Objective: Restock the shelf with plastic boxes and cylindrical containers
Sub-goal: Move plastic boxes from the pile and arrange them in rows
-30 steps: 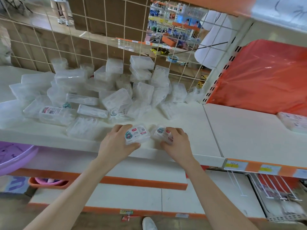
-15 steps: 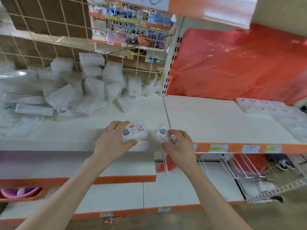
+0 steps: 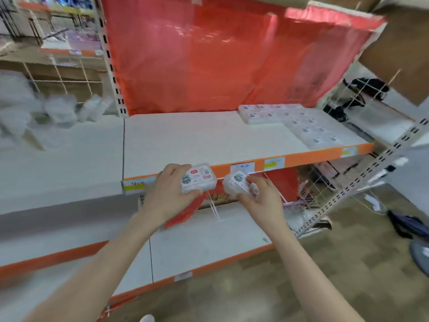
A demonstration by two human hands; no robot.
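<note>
Now the left hand (image 3: 167, 194) grips a plastic box (image 3: 198, 178), label up, long side running left to right. Beside it, the right hand (image 3: 262, 201) grips a tilted second box (image 3: 236, 183), both just before the shelf (image 3: 209, 140) edge.

Nothing legible, folks: print blurs on the left clear plastic box (image 3: 199, 180) and the right clear plastic box (image 3: 236, 184) at centre, yellow price tags (image 3: 274, 163) on the orange shelf edge (image 3: 313, 155) too

Both forearms stretched forward, left hand (image 3: 167, 191) gripping a clear box (image 3: 199, 180), right hand (image 3: 262, 202) gripping a second box (image 3: 235, 185)
</note>
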